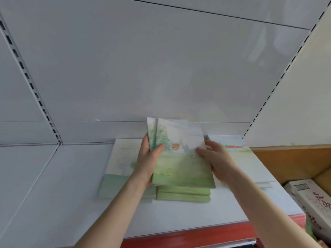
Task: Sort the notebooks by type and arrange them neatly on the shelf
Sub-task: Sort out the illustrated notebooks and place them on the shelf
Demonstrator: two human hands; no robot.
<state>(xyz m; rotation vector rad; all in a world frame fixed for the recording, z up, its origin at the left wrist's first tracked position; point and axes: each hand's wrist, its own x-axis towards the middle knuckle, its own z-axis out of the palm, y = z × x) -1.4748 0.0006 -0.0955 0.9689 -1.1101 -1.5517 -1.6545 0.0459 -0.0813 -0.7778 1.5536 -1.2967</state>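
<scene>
The left grip [148, 162] grasps two green notebooks [180, 165] by their left edge, thumb across the front cover and fingers behind. The right grip [219, 161] pinches the right edge of the same pair, thumb on the cover. The pair is slightly fanned, tilted up, and shows trees and a small house. It hangs just above a green stack [182, 194] of matching notebooks lying flat on the white shelf [71, 185]. Just left of that lies a pale stack [118, 169] with a blue-green lower band. Just right lies a third stack [239, 153], blurred. Beyond the shelf's right end are a cardboard box [295, 163] and a white carton [313, 203].
</scene>
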